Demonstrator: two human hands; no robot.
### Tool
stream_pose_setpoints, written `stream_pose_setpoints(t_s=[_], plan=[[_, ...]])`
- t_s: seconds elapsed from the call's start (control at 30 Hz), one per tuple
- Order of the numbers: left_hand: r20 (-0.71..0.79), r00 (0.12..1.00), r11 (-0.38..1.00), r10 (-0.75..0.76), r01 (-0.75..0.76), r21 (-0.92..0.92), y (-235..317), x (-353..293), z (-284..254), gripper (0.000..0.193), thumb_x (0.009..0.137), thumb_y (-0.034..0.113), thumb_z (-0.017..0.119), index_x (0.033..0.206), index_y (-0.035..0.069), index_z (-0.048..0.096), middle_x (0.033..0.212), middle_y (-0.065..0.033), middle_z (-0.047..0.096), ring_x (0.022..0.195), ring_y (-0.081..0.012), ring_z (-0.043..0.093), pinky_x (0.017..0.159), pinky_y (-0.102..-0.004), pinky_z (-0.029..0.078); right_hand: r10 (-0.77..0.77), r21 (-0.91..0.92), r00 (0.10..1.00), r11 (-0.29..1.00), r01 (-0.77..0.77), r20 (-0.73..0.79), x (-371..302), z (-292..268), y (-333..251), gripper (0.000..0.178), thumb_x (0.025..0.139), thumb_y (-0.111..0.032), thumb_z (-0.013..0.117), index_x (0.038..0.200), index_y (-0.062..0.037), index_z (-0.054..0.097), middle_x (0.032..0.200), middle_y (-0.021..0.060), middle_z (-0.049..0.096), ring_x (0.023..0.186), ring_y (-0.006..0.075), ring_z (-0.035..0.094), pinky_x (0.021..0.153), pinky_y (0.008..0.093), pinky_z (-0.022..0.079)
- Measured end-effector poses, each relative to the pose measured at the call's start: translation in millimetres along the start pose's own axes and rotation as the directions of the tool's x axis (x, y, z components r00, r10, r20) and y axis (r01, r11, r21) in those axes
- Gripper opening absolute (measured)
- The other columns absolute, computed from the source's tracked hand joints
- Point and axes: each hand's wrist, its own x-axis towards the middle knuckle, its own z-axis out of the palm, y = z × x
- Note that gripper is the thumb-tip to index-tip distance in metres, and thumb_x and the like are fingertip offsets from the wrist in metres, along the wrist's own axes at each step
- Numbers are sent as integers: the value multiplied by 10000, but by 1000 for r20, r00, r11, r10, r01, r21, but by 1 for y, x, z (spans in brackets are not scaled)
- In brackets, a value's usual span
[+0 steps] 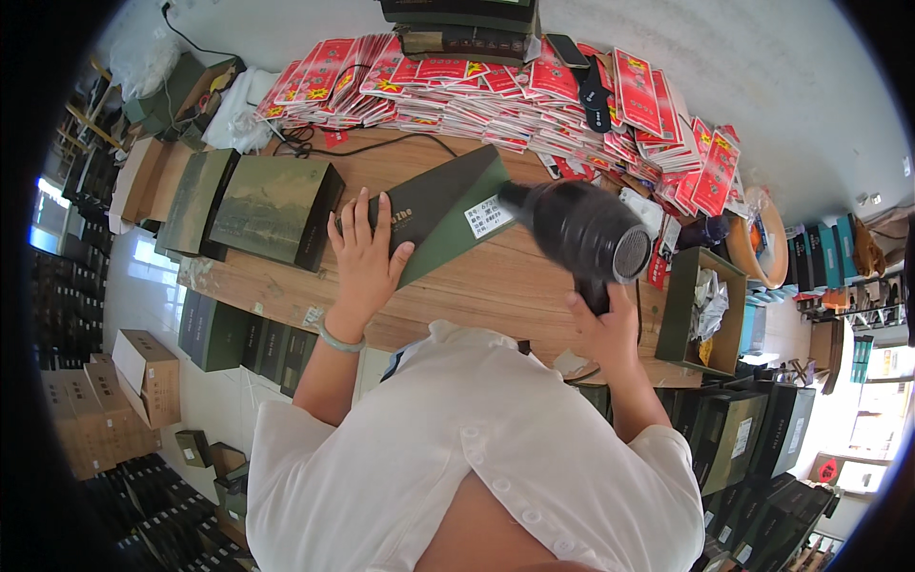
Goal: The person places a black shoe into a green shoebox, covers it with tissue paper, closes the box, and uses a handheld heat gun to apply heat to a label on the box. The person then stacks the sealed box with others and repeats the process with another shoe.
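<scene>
My right hand (610, 332) is wrapped round the handle of a black hair dryer (581, 224). The dryer's nozzle points left, close to a white printed label (488, 217) on the end of a dark green shoe box (419, 205). That box lies at a slant on the wooden table. On its left part rests my left hand (370, 253), fingers spread and stretched out over the dark surface, thumb apart. Beside this hand stand another green box with a landscape print (276, 205) and a similar box (198, 200) further left.
Piles of red-and-white printed cards (477, 105) line the back of the table, with a phone (568, 51) on them. A black cable (400, 141) crosses behind the box. At right are an open green box (710, 310) with crumpled paper and a tape roll (762, 243).
</scene>
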Motion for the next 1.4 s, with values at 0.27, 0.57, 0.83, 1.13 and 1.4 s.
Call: stream_pose_setpoints(t_s=[0.27, 0.57, 0.83, 1.13, 1.4], plan=[[-1, 1000, 1000, 1, -1, -3, -1, 1, 1, 666, 993, 509, 343, 1445, 20, 376, 1493, -220, 302, 1329, -407, 313, 1098, -578, 183, 94, 15, 992, 995, -96, 89, -8, 3, -15, 373, 805, -219, 779, 1067, -7, 618, 798, 118, 657, 691, 137, 579, 675, 305, 495], [-7, 1000, 1000, -2, 2, 4, -4, 5, 2, 667, 989, 508, 347, 1443, 20, 378, 1483, -219, 313, 1325, -405, 316, 1095, -577, 189, -116, -99, 991, 987, 123, 71, -19, -2, 8, 452, 837, -185, 758, 1209, -15, 564, 781, 14, 598, 635, 78, 550, 507, 242, 453], [-9, 1000, 1000, 0, 0, -7, -4, 7, 1, 654, 985, 489, 368, 1443, 22, 379, 1477, -223, 319, 1324, -404, 318, 1098, -575, 186, -54, 20, 985, 998, 51, 165, -24, -7, 13, 455, 872, -152, 720, 1252, -14, 510, 746, 3, 554, 552, 75, 509, 470, 219, 442], [-12, 1000, 999, 15, -16, -30, -6, 8, 2, 655, 980, 490, 393, 1424, 8, 398, 1449, -259, 336, 1299, -432, 332, 1079, -612, 192, 72, 34, 993, 997, -76, 89, -34, -6, 18, 443, 856, -128, 717, 1235, -11, 519, 764, 18, 574, 569, 74, 531, 480, 236, 457], [-16, 1000, 1000, 20, -20, -21, -7, 9, 2, 648, 982, 480, 396, 1425, 7, 395, 1446, -261, 337, 1290, -437, 341, 1071, -616, 203, 212, 149, 977, 967, -207, -16, -20, -7, 7, 373, 851, -173, 729, 1140, 9, 579, 731, 5, 574, 552, 65, 533, 484, 233, 463]])
